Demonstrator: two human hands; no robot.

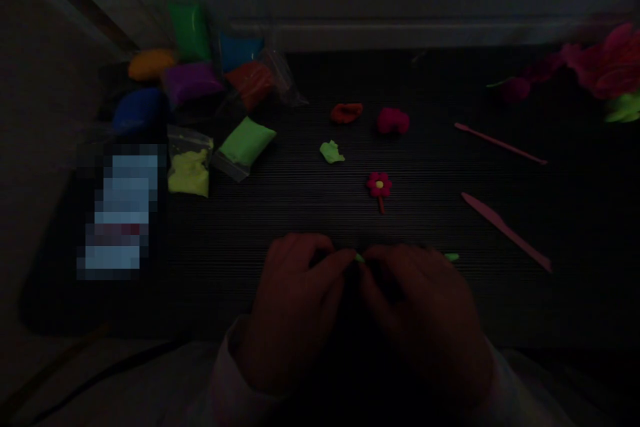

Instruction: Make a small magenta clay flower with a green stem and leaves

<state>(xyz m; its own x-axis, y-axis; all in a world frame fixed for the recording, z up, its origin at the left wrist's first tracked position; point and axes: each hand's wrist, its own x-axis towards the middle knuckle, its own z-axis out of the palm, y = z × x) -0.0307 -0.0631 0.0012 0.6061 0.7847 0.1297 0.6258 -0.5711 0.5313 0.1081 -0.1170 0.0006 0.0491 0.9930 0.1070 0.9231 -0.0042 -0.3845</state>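
The scene is very dark. My left hand (295,307) and my right hand (425,320) meet at the near middle of a dark ribbed mat (280,213), fingertips pinched together on a tiny green clay piece (359,257). Another small green bit (451,257) lies just right of my right hand. A small clay flower (379,188), pink with a yellow centre and a red stem, lies on the mat just beyond my hands.
Lumps of green clay (331,151), red clay (347,112) and pink clay (393,121) lie further back. Several bagged coloured clays (200,80) pile at back left. Two pink plastic tools (505,230) (500,143) lie right. Pink flower shapes (605,67) sit at far right.
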